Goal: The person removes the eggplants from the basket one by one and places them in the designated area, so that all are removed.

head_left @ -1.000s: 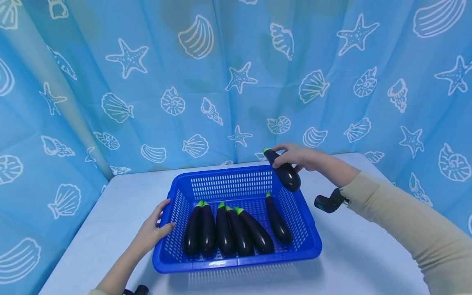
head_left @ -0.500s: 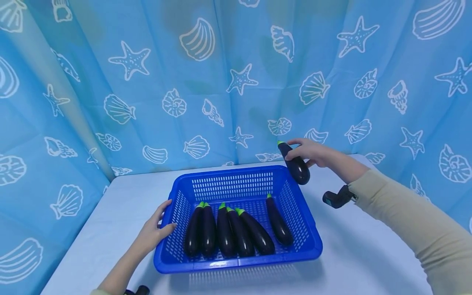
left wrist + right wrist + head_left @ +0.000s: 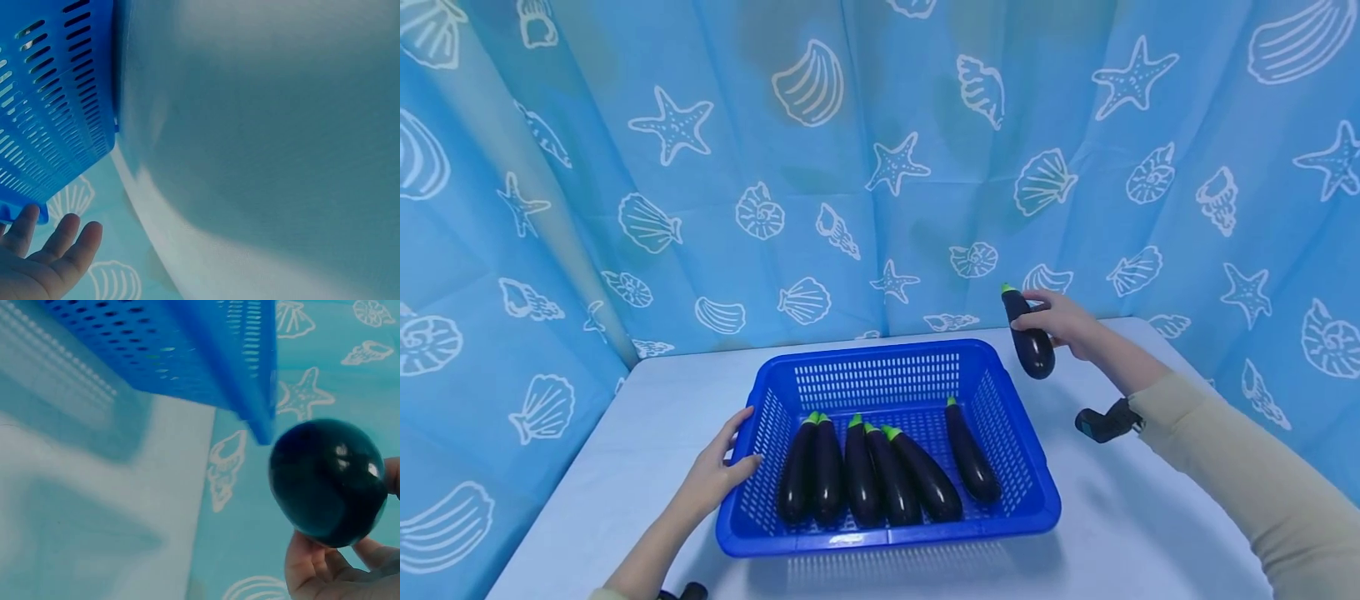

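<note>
My right hand (image 3: 1063, 321) holds a dark purple eggplant (image 3: 1034, 351) in the air, just past the back right corner of a blue plastic basket (image 3: 880, 543). Its green stem end points up and back; the right wrist view shows its rounded, shiny bottom (image 3: 328, 481). My left hand (image 3: 711, 475) rests at the basket's left rim, thumb and index fingertip over the edge. The left wrist view has its other fingers (image 3: 80, 247) spread and fairly straight outside the basket. Inside, several eggplants (image 3: 859, 479) lie side by side at the left and middle, and one eggplant (image 3: 970, 454) lies apart at the right.
The basket stands on a white-covered table (image 3: 647, 433). Behind and at the sides hangs a blue curtain (image 3: 865, 250) with white shell and starfish drawings, close to the table's back edge. A black wrist device (image 3: 1108, 421) sits below my right forearm.
My right hand has carried the eggplant to the right, from over the basket's back right corner to outside the rim. My left hand has stayed at the left rim.
</note>
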